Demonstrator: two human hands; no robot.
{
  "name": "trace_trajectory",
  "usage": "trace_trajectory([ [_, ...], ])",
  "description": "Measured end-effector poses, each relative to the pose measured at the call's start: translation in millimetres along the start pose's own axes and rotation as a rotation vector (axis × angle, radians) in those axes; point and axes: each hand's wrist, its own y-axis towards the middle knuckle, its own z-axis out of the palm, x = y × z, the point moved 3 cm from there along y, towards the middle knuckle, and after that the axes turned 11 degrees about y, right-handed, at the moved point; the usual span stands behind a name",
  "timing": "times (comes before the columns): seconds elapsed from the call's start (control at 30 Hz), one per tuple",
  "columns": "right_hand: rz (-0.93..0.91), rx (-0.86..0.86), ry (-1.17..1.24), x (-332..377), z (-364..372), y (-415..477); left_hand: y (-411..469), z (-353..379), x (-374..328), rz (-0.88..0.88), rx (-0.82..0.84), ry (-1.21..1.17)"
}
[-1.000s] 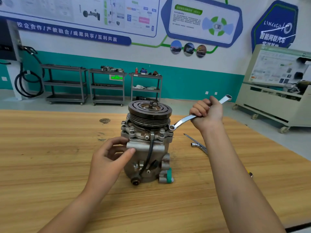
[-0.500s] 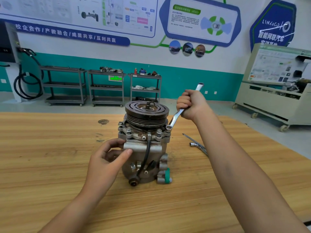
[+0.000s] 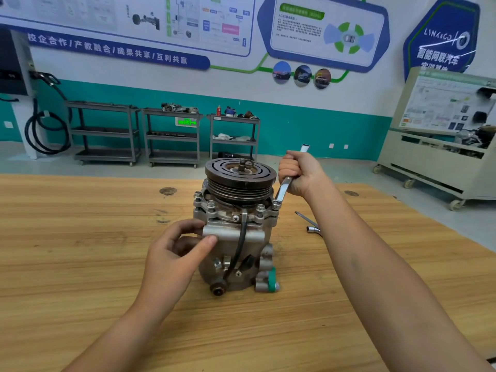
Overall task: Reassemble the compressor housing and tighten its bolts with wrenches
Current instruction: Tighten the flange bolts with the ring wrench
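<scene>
While steadying the compressor [image 3: 236, 245] with the left hand [image 3: 174, 253] at centre frame, grips a wrench [image 3: 281, 190] in the right hand [image 3: 300, 173], just right of the pulley [image 3: 240, 178]. Right fingers clenched in a fist round the wrench shaft, upper end poking out above the knuckles. Ring end seated on a bolt [image 3: 276, 204] at the right edge of the flange, shaft tilted up and to the right. Left thumb pressed on the front of the compressor near its upper left corner, fingers curled round the left side, grasping the body; fingertips partly hidden behind it.

Compressor upright on the table [image 3: 80, 237] in the middle of the frame, pulley on top, more bolt heads visible round the flange just below. Down its front, a black cable [image 3: 240, 245] from the flange to a connector at the lower left of the body; at the lower right, a green cap [image 3: 271, 277].

On the table right of the compressor, partly behind the right forearm: a second tool [image 3: 312, 229] with a socket end, well apart from the body.

Along the teal wall in the upper middle: three grey carts [image 3: 171, 135], small parts on the two right ones. At the right edge: a pale bench [image 3: 434, 157] on castors. At upper left: a charger [image 3: 16, 76] with a coiled black hose.
</scene>
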Motion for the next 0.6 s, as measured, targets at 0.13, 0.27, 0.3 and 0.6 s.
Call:
trace_trajectory([
  [0.13,-0.102,-0.022,0.165,3,-19,-6,0,0,-1,0.005,-0.011,0.011],
  [0.27,-0.339,-0.011,0.329,10,-45,-34,-2,1,-2,0.014,-0.016,0.01],
  [0.3,-0.407,0.0,0.329,10,-47,-43,-2,1,-2,0.016,-0.016,0.013],
  [0.6,-1.09,0.251,-0.167,-51,-55,-133,-2,3,-1,0.047,-0.008,0.008],
])
